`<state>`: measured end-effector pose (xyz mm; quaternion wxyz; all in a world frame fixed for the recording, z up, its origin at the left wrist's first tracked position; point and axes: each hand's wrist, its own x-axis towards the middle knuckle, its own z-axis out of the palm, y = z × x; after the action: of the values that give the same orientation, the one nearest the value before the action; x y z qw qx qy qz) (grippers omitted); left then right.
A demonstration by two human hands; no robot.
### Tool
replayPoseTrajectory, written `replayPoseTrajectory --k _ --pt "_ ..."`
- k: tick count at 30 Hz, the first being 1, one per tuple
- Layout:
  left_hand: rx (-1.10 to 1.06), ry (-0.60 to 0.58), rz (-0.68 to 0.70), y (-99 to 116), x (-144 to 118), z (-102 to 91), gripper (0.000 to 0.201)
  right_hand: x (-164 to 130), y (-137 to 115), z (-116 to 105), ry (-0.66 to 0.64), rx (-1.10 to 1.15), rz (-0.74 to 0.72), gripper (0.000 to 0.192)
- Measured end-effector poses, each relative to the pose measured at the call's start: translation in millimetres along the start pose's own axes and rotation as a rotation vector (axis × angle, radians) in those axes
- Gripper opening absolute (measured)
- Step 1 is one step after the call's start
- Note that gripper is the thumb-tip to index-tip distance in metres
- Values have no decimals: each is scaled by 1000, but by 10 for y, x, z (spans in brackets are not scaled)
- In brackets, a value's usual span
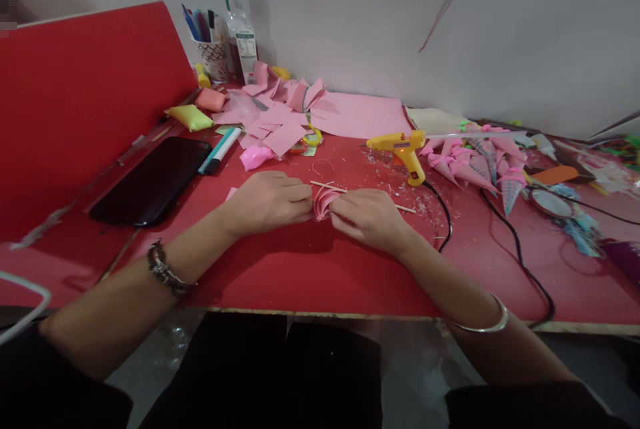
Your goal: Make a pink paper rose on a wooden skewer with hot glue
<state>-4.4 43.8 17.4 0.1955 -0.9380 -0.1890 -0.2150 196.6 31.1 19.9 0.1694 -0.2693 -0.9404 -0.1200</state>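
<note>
I am looking down at a red tabletop (310, 276) with both hands meeting near its middle. My left hand (270, 202) and my right hand (367, 216) are each closed in a pinch on a small curled piece of pink paper (324, 202), held between the fingertips just above the surface. A thin wooden skewer (327, 186) lies right behind the paper, running off to the right behind my right hand; I cannot tell whether the paper is wrapped onto it.

Judging by this, the step in hand is rolling or gathering the pink paper into shape. The next move would seem to call for a steady pinch so the curl does not spring open.

Just beyond, to the right, a yellow hot glue gun (403, 149) stands on the tabletop, its black cord (505, 236) trailing toward the near edge. Further right lies a cluster of finished pink paper cones (470, 162). Far centre sits a heap of cut pink paper squares (280, 122); a black phone (153, 179) lies at left.
</note>
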Motion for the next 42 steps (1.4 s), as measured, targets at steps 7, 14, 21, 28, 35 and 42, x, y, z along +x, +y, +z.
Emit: replayPoseTrajectory --k 7,14,21,28,35,42 --pt "53 54 53 26 -1 16 32 -1 -15 16 19 46 47 29" --pt "73 36 62 29 -3 23 31 0 -17 24 38 46 31 29" --pt "62 -20 43 42 -3 21 32 6 -20 20 45 35 12 28" --pt "19 -23 35 24 -19 52 33 1 -9 28 30 -39 -47 30" --pt "29 -16 33 26 -14 51 36 -2 -14 26 37 -67 -63 30" --pt "-155 103 -135 8 -31 121 32 -4 -27 21 34 137 99 23"
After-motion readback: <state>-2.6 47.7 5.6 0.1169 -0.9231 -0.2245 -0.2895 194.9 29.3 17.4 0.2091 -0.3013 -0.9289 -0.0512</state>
